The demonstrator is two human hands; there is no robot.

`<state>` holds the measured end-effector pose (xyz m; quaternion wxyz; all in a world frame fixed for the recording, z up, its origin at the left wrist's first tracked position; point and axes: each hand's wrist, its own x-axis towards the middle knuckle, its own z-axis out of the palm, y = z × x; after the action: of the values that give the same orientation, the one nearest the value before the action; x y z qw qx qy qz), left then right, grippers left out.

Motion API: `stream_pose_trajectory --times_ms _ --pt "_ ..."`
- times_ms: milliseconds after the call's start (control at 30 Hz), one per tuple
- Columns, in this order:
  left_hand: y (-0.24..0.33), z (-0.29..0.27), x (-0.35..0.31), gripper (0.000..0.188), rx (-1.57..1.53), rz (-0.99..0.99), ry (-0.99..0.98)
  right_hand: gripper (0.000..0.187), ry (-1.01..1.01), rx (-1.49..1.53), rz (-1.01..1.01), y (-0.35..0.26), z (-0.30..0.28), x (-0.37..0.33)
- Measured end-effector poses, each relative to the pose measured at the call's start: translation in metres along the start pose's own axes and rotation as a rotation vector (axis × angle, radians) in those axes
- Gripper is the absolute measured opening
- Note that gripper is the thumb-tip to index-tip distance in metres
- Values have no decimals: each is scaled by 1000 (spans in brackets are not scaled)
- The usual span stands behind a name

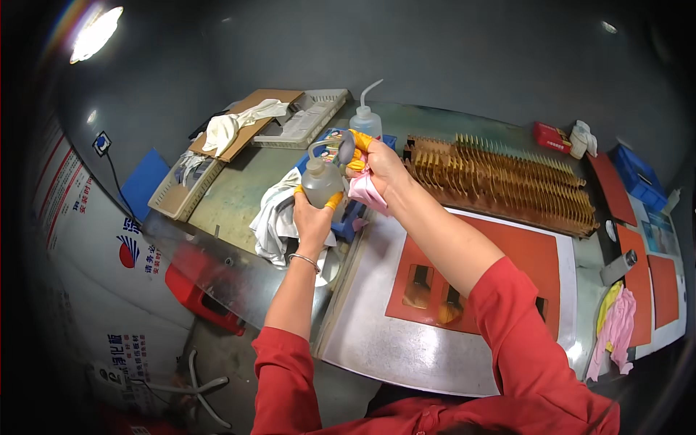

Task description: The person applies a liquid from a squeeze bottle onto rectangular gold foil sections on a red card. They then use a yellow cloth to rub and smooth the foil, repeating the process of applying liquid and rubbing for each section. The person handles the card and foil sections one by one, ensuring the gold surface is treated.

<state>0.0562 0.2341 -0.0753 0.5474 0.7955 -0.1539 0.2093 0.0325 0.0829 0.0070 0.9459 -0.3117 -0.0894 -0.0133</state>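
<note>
Here, the left hand is wrapped around a squeeze bottle; the right hand clasps a pink cloth and a rounded grey object.

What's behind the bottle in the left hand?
Part of a blue container shows there, and farther back another bottle with a bent spout. Whatever sits directly behind the held bottle is covered.

You've got a blown-out lamp above and left of the workbench, glare patches on the metal sheet at its near side, dim wall behind it, left hand and right hand fairly sharp over it, fisheye bending its edges, dark vignetting.
</note>
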Motion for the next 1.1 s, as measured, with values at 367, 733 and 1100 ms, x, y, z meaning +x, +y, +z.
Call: stream_pose_trajectory --times_ms 367,733,1100 --pt "-30 1 3 63 3 112 -97 21 18 -116 -84 -64 12 -80" --pt "78 39 -174 87 229 739 -1154 11 680 -1163 214 -121 -40 -341" --pt "88 51 -162 84 344 801 -1229 10 806 -858 90 -111 -81 -435"
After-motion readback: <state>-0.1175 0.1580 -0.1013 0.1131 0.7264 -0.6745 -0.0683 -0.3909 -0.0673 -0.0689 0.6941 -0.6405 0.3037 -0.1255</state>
